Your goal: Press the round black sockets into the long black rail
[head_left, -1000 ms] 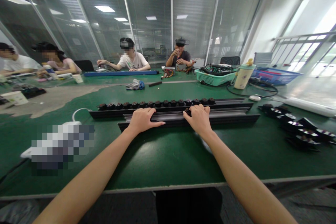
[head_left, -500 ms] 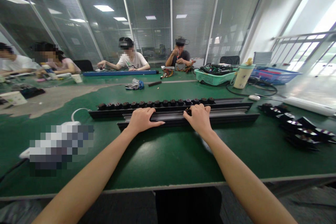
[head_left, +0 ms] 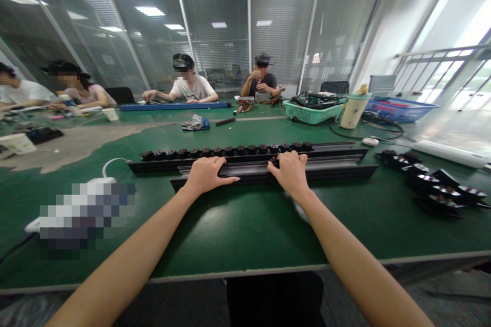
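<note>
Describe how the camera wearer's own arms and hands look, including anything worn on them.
Both the left hand and the right hand are ungloved. The left forearm and right forearm are bare and slender, with no sleeve, watch, bracelet or marking showing.

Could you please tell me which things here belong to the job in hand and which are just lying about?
Likely in the job:
near rail, under the left hand
small dark part, at the right hand
far rail with its row of black parts
loose black parts, at right

Apparently just lying about:
lidded cup
green basket
blue basket
crumpled cloth
</note>
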A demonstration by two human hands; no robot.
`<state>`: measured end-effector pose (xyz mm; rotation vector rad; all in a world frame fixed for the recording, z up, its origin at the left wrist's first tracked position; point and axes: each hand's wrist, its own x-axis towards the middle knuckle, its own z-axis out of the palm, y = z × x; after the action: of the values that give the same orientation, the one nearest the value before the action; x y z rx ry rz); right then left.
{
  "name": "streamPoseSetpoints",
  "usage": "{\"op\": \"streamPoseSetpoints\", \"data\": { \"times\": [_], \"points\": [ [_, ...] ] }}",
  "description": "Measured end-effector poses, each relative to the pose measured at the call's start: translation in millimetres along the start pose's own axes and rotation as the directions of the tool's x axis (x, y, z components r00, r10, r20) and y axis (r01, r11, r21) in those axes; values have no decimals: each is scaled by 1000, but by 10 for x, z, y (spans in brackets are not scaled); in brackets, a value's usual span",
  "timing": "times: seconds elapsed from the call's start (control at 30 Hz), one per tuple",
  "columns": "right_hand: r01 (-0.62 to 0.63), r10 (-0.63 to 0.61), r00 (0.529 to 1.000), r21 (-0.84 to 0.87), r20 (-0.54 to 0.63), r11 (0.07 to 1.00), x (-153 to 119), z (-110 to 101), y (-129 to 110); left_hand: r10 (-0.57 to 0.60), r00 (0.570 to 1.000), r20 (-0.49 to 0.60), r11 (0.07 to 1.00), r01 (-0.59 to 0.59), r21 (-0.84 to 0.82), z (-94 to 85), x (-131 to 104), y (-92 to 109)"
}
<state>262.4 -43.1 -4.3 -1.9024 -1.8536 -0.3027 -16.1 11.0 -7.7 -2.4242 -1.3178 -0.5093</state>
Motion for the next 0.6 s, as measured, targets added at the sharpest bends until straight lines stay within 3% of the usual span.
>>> {"op": "streamPoseSetpoints", "data": {
  "times": [0.6],
  "points": [
    [-45, 45, 999, 16, 15, 999, 3, 1, -4, -6, 1000, 3, 1000, 6, -11, -14, 3, 3]
  ]
}}
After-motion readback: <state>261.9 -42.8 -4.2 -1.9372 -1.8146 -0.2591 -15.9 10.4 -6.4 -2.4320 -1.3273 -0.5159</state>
